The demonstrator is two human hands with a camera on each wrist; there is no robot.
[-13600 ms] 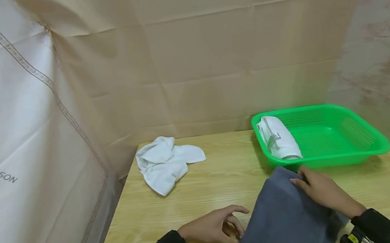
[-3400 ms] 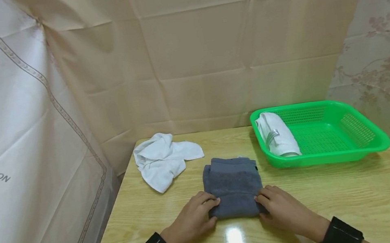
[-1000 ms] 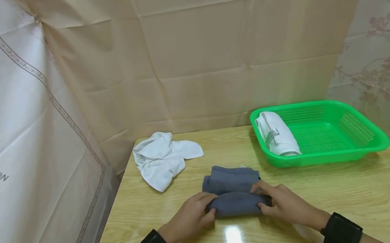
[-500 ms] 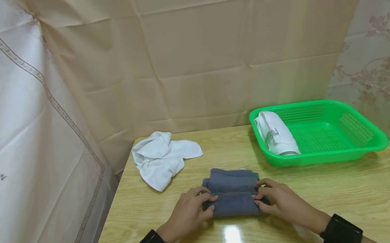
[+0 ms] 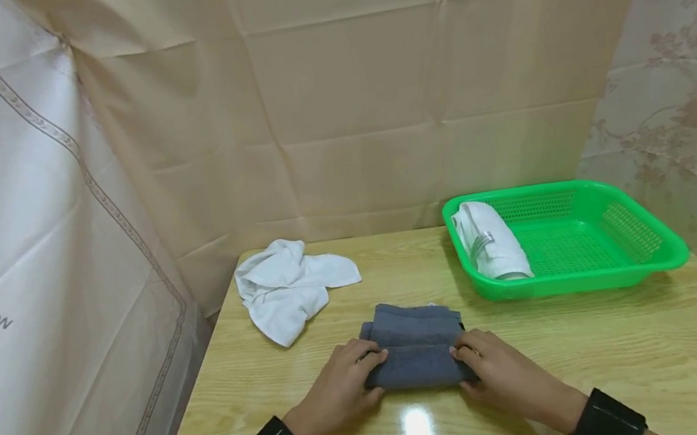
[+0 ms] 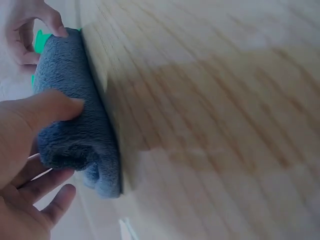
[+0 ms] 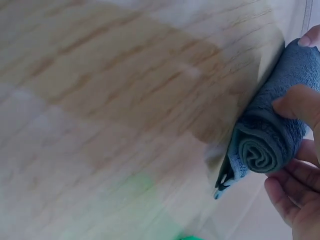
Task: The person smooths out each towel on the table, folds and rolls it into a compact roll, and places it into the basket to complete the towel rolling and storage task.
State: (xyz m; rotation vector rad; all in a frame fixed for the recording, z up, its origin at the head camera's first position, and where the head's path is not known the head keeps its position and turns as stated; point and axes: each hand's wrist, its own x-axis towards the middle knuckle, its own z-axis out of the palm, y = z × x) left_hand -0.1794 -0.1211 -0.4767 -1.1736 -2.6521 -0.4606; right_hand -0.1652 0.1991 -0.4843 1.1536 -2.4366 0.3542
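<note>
A dark grey towel (image 5: 417, 364) lies partly rolled on the table, its flat folded part pointing away from the person. My left hand (image 5: 341, 387) grips the left end of the roll, thumb on the near side and fingers over the top. At the other end my right hand (image 5: 508, 376) holds the roll in the same way. The right wrist view shows the spiral end of the rolled towel (image 7: 260, 152) beside the right thumb. In the left wrist view the thumb presses on the fuzzy towel (image 6: 70, 85) and the other fingers curl beneath its end.
A crumpled white towel (image 5: 288, 289) lies at the table's back left. The green plastic basket (image 5: 595, 280) stands at the back right, with a rolled white towel (image 5: 493, 242) along its left side. Fabric sheets (image 5: 346, 100) hang behind and beside the wooden table (image 5: 607, 374).
The grey towel, held loosely spread earlier, was folded flat and is now partly rolled from its near edge. Over the last second both hands have shifted their grip slightly at the roll's ends.
</note>
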